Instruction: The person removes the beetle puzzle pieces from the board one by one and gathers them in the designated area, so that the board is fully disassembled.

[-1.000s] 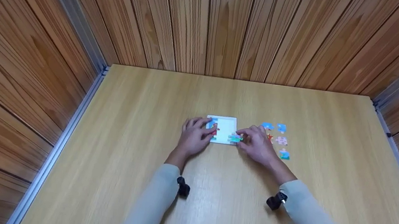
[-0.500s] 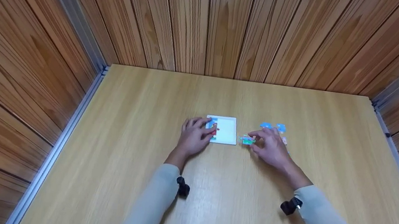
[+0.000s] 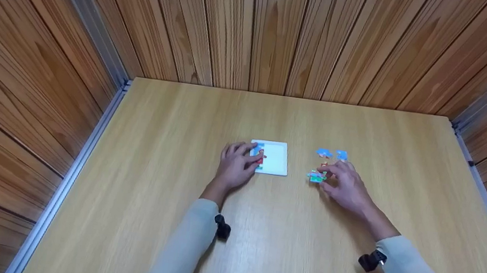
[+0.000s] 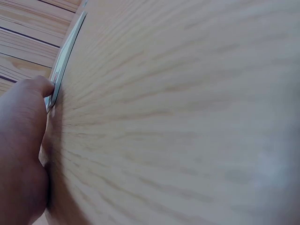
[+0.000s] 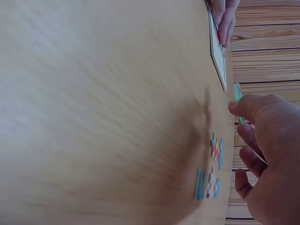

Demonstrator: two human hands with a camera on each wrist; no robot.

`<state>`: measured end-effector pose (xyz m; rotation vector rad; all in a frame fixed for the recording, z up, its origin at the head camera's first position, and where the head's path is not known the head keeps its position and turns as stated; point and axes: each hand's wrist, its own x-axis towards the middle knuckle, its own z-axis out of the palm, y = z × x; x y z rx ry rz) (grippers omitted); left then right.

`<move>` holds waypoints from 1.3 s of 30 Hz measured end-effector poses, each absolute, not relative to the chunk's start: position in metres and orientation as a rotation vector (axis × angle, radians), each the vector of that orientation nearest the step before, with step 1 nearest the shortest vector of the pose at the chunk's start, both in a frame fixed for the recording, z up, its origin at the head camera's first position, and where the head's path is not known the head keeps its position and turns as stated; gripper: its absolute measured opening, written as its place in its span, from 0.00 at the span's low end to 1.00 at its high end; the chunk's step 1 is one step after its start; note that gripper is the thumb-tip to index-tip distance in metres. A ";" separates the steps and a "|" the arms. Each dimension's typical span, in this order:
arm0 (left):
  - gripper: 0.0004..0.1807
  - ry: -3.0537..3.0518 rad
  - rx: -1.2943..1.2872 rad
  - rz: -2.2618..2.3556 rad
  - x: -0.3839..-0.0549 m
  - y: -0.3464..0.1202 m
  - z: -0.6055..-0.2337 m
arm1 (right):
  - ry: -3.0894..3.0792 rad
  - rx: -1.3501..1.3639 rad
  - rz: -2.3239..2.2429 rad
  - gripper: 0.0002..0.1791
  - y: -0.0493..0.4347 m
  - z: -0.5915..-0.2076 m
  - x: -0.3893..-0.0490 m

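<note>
Drawing green puzzle piece (image 3: 316, 177), pinched in right hand (image 3: 349, 189), away from tray (image 3: 275, 160)'s right edge, apparently leaving it unplaced; resting left hand (image 3: 235, 166), fingers apart, on left edge.

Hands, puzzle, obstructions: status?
Left hand resting on left side of puzzle tray. Right hand pinching partly green jigsaw piece, outside tray. Nothing seen between piece and tray.

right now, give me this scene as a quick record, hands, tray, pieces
Left hand: rests on the left side of the tray
Right hand: pinches the green-and-pink piece in its fingers
Green-and-pink piece: raised off the table, right of the tray, not touching it
Tray: white, puzzle pieces along its left side
Loose pieces: right of the tray, some hidden by the right hand in the head view
</note>
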<state>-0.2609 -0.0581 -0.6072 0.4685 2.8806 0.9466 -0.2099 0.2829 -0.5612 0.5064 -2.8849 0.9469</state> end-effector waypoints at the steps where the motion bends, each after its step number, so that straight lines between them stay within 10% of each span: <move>1: 0.23 2.879 0.468 0.952 -0.261 -0.058 -0.608 | -2.885 0.505 0.944 0.19 0.284 -0.562 -0.209; 39: 0.23 2.872 0.479 0.981 -0.262 -0.059 -0.610 | -2.970 0.435 0.897 0.19 0.310 -0.576 -0.199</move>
